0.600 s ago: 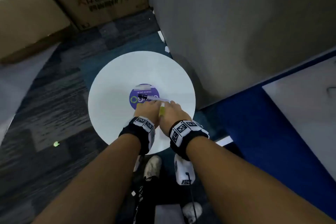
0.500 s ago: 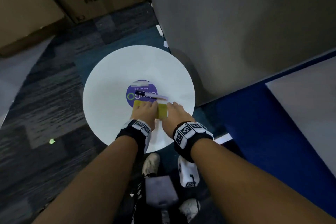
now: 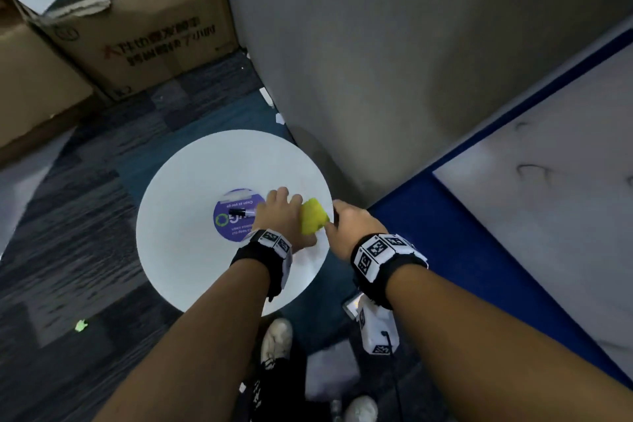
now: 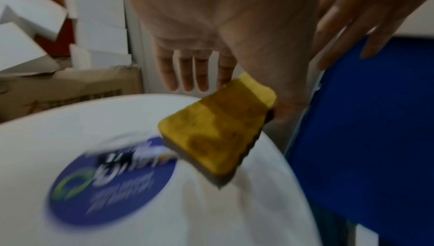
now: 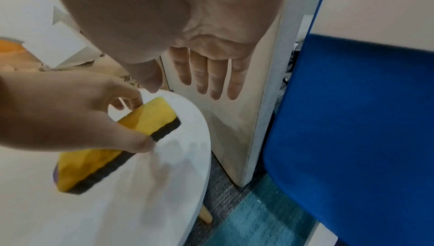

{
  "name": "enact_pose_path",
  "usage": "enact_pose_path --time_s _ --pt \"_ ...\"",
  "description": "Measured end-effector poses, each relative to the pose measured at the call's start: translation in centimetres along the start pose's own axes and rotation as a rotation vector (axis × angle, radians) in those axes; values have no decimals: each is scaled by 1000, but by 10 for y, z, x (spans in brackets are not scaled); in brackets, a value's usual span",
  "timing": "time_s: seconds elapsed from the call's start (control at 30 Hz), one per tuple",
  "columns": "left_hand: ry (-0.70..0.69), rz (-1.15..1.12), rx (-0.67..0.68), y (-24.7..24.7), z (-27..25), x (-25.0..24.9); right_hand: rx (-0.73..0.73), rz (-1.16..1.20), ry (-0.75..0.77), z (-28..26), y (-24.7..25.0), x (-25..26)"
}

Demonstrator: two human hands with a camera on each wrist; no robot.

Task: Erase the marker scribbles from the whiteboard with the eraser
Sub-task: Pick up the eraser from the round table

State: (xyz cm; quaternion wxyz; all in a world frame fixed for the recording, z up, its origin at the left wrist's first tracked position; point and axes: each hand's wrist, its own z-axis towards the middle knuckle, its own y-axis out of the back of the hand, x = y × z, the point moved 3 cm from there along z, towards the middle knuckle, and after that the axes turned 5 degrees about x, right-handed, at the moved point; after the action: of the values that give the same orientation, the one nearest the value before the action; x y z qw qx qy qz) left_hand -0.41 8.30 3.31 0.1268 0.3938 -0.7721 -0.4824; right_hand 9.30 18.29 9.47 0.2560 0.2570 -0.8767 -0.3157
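Observation:
My left hand grips the yellow eraser between thumb and fingers and holds it tilted just above the right side of a round white table. In the right wrist view the eraser shows a dark felt edge facing the table. My right hand hovers open right beside the eraser, its fingers straight and holding nothing. The whiteboard stands to the right in a blue frame, with faint dark scribbles on it.
A black marker lies on a purple round sticker at the table's centre. A grey partition rises behind the table. Cardboard boxes stand at the back left. My shoes are below the table edge.
The eraser was on the table under both hands near the sticker. My left hand has now lifted it and carried it right, and my right hand has come off it.

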Motion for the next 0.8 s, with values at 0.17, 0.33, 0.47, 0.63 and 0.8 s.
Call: enact_pose_path --time_s 0.17,0.33,0.47,0.63,0.8 --pt "-90 -289 -31 93 -30 -70 -132 81 4 -57 85 -17" --pt "-271 -370 -298 192 -89 -149 -354 281 23 -136 177 -50" --pt "-490 -449 -468 248 -141 -220 -628 508 118 -215 230 -71" --pt "-695 -526 -574 299 -201 -319 -936 640 178 -318 294 -97" --pt "-764 -625 -710 346 -261 -386 -1169 630 193 -394 335 -115"
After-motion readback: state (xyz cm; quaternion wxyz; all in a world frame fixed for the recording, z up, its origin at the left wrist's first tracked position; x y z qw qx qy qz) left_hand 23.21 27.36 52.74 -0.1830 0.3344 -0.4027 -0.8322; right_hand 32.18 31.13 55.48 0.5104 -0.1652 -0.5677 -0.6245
